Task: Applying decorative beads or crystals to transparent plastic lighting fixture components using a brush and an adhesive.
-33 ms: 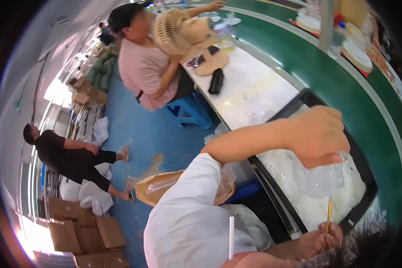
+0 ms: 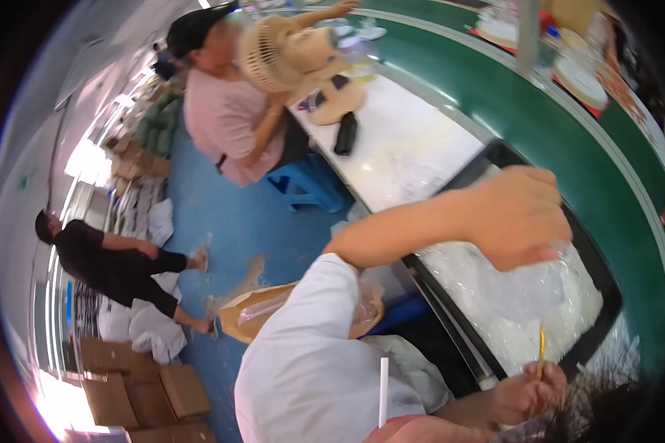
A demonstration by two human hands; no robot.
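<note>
Over at three o'clock in the head view, the left hand (image 2: pixel 516 215) reaches out on a long arm with a white sleeve (image 2: pixel 310 369). Its fingers are curled down tight, and it looks like they are holding the top of a clear plastic bag (image 2: pixel 528 284). The bag hangs just under the hand, over a heap of crinkly clear plastic that fills a black tray (image 2: pixel 607 294). Down at five o'clock, the right hand (image 2: pixel 524 395) pinches a thin yellow stick (image 2: pixel 541 353) between its fingertips. The stick points straight up, and its tip is just in front of the near edge of the tray. Both hands sit in the same spots as in the picture just before, so nothing has moved and the bag is not set down. Behind the tray, from twelve to three o'clock, runs a green belt (image 2: pixel 495 100). At one o'clock lies a white table top (image 2: pixel 410 151) with a small black thing (image 2: pixel 346 133) on it. At eleven o'clock a person in a pink shirt (image 2: pixel 222 122) stands next to a tan fan (image 2: pixel 273 44), with a blue stool (image 2: pixel 310 184) near them. At nine o'clock a person in black clothes (image 2: pixel 107 258) sits low on the blue floor. At seven o'clock are brown cardboard boxes (image 2: pixel 162 391). Near the middle, a brown paper bag (image 2: pixel 262 310) lies open on the floor.
</note>
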